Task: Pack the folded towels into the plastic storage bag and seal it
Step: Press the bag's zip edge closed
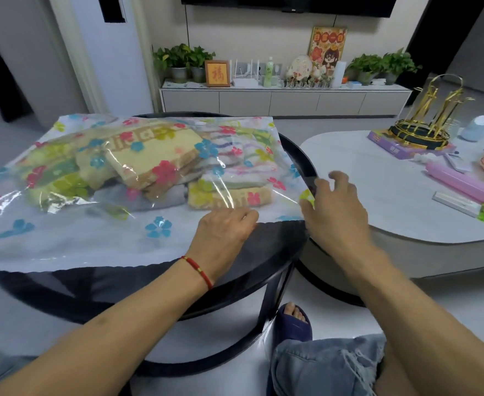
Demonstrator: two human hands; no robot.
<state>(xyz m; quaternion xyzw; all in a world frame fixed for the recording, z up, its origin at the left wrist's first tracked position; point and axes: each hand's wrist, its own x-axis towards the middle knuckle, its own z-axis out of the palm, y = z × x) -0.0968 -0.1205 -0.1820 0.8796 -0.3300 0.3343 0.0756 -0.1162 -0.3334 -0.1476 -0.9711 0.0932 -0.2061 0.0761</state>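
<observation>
A clear plastic storage bag (98,232) printed with coloured flowers lies across the round black table (266,261). Several folded towels (149,164), cream, green and striped, sit inside it toward the far side. My left hand (223,230) rests knuckles up on the bag's near right part, fingers curled against the plastic. My right hand (335,207) is at the bag's right edge, thumb touching the plastic corner and the other fingers spread above the table rim. The bag's right edge under my hands is partly hidden.
A white oval table (378,178) stands to the right with a gold rack (426,121), a purple box, a pink roll (461,184) and a white strip with a green clip (463,205). A TV cabinet lines the far wall. My knee and slippered foot are below.
</observation>
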